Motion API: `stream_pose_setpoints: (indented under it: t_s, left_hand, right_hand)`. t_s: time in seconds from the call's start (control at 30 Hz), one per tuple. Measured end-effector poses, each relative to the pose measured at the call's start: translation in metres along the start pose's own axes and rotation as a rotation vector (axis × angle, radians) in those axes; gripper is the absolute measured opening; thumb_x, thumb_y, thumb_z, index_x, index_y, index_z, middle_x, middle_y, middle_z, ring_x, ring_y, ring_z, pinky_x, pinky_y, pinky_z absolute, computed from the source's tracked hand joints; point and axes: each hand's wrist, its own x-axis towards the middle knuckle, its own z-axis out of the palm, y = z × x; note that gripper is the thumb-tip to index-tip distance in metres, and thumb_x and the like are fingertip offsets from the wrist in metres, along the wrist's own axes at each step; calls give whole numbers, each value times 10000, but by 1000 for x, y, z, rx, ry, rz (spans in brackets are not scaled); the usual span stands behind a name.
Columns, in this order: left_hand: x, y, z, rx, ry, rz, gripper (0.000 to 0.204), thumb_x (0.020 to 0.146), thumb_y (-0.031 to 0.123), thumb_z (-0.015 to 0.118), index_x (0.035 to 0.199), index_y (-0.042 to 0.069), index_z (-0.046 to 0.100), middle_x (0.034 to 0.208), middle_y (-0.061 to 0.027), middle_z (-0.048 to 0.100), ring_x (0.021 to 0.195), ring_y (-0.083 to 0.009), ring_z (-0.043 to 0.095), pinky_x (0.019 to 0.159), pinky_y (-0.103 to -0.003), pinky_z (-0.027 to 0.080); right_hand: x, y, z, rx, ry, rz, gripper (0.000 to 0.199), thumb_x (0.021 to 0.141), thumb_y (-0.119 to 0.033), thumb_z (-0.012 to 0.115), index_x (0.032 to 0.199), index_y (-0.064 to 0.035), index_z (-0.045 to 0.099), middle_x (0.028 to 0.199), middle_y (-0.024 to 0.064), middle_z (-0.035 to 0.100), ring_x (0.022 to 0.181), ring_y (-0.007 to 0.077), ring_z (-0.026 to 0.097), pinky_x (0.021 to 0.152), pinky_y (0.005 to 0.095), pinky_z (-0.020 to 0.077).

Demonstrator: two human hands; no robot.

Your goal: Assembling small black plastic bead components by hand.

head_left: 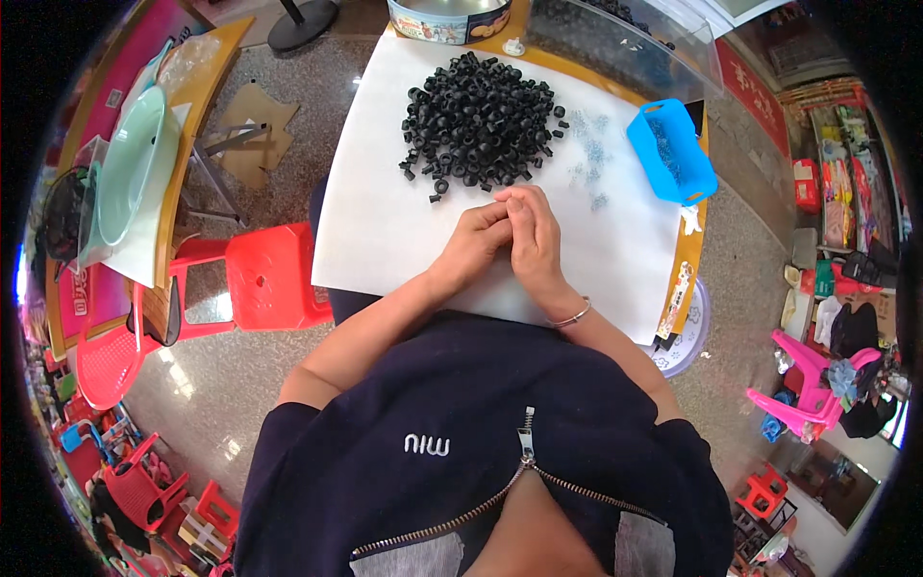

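My left hand [477, 238] and my right hand [535, 246] meet over the near part of a white sheet [385, 231] on the table. The fingertips of both are bent in and pressed together. Whatever lies between them is hidden by the fingers. Just beyond my hands rises a heap of small black flanged, hollow plastic or rubber parts [476, 120], with a few loose ones at its edge. To the right of the heap lie scattered tiny translucent bluish pieces [593, 159], too small to name. A blue plastic basket [700, 179] at the sheet's right edge holds more of them.
A clear plastic bin [615, 53] with black parts and a round tin [450, 27] stand at the table's far edge. Left of me are a red stool [274, 279] and a side table with a green basin [139, 168]. A pink stool [812, 385] is at far right.
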Motion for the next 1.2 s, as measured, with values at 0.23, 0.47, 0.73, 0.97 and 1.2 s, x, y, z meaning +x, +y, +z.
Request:
stream_pose_setpoints:
  t_s: [0.23,0.47,0.73,0.97,1.2]
  left_hand:
    - [5,1,-4,-97,-11,-49,262,927,170,531,1083,-36,575,941,-37,603,808,-96,558,723,-240,461]
    - [7,4,-12,-353,-139,-80,312,910,199,568,1133,-19,559,910,-48,607,731,-132,574,710,-257,478]
    - [3,6,-18,-297,-240,-100,368,896,274,605,1121,-15,574,898,-54,612,716,-135,580,689,-258,489]
    - [1,14,-4,-373,-138,-96,269,912,175,575,1104,-13,587,897,-50,611,720,-115,577,686,-267,514]
    - [0,18,-2,-334,-62,-73,202,902,111,576,1071,2,596,879,-40,605,720,-93,562,667,-256,516]
  right_hand:
    - [-2,-6,-8,102,-11,119,171,928,-131,483,981,-8,589,1030,138,548,918,273,524,829,330,429]
    - [-1,-19,-37,-112,-143,-107,199,878,-106,554,1042,-29,634,1106,119,542,993,251,493,848,327,431]
    - [7,-25,-52,-256,-182,-291,276,731,21,640,991,-66,673,981,52,587,930,243,510,791,335,456]
    - [6,-34,-52,-271,-28,-292,229,732,34,626,939,-61,656,855,68,571,828,253,515,711,346,460]
    - [6,-40,-56,-299,-43,-335,231,744,29,615,961,-45,642,818,78,577,787,263,530,691,354,457]
